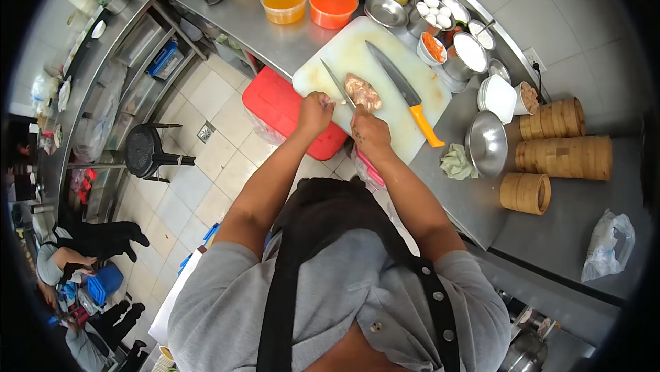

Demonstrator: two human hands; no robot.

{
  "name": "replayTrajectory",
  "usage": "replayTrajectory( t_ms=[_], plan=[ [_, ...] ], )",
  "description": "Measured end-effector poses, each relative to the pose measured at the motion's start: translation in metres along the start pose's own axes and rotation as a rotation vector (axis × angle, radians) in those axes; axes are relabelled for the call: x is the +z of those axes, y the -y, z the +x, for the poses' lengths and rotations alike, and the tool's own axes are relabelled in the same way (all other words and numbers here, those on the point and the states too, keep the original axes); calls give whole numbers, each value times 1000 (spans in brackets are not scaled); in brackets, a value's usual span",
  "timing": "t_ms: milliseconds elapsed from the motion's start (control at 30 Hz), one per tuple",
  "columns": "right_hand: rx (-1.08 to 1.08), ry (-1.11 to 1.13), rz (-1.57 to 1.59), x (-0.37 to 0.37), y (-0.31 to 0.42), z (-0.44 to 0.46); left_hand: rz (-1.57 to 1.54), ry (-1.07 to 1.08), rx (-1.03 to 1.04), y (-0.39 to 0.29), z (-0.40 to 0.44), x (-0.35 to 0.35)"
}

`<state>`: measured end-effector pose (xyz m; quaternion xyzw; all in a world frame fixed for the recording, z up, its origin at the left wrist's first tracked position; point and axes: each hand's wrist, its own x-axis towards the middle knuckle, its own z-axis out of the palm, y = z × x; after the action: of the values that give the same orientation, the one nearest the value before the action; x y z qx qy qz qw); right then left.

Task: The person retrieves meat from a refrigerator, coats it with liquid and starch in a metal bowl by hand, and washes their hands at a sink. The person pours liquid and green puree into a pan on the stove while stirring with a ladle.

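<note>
A white cutting board (pixel 412 70) lies on the steel counter. On it sits a piece of raw meat (pixel 362 92). My right hand (pixel 370 130) is closed round the handle of a small knife (pixel 335 81), whose blade runs along the meat's left side. My left hand (pixel 316 111) is closed at the board's lower left edge, with a small pale bit at its fingertips, too small to name. A large knife (pixel 402 83) with a yellow handle rests to the right of the meat.
Tubs of orange liquid (pixel 284 2) and red liquid (pixel 333 6) stand behind the board. Bowls, eggs (pixel 434 12), a steel bowl (pixel 487 144), a green cloth (pixel 458 162) and bamboo steamers (pixel 564 158) are at right. A red lid (pixel 273 103) is below left; people are far left.
</note>
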<state>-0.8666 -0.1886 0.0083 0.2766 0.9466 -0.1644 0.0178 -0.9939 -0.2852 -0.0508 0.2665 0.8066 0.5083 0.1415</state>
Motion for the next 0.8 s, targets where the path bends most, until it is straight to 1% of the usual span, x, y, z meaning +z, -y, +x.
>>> replayTrajectory(
  t_ms=[100, 167, 200, 300, 400, 467, 500, 533, 600, 667, 700, 733, 767, 800],
  plan=[
    [54, 89, -62, -7, -1, -12, -98, -31, -37, 7, 5, 6],
    [59, 157, -111, -8, -10, -26, -65, -14, -53, 6, 5, 5],
    [50, 174, -105, -9, -16, -36, -48, -6, -61, 5, 5, 4],
    [47, 233, -107, -24, -36, -83, -169, 13, -41, 17, 7, 5],
    [78, 297, -62, -52, -54, -131, -176, 94, 48, 14, 1, -14],
    [131, 359, 1, -69, -73, -160, -100, 92, 109, 16, -3, -26],
    [178, 377, 34, -75, -82, -176, -224, 37, 145, 13, -5, -27],
    [280, 317, 113, -79, -89, -192, -358, -10, 172, 11, -8, -26],
    [482, 195, 268, -85, -103, -229, -359, 38, 103, 8, -9, -34],
    [636, 9, 132, -80, -110, -257, -348, 61, 110, -2, -11, -36],
    [702, -82, 63, -74, -115, -265, -340, 96, 149, -8, -13, -30],
    [660, -154, -2, -65, -125, -269, -330, 125, 185, -13, -14, -25],
    [685, -159, -28, -57, -134, -266, -317, 152, 216, -17, -17, -21],
    [710, -164, -52, -55, -140, -252, -349, 254, 102, -25, -20, -17]
  ],
)
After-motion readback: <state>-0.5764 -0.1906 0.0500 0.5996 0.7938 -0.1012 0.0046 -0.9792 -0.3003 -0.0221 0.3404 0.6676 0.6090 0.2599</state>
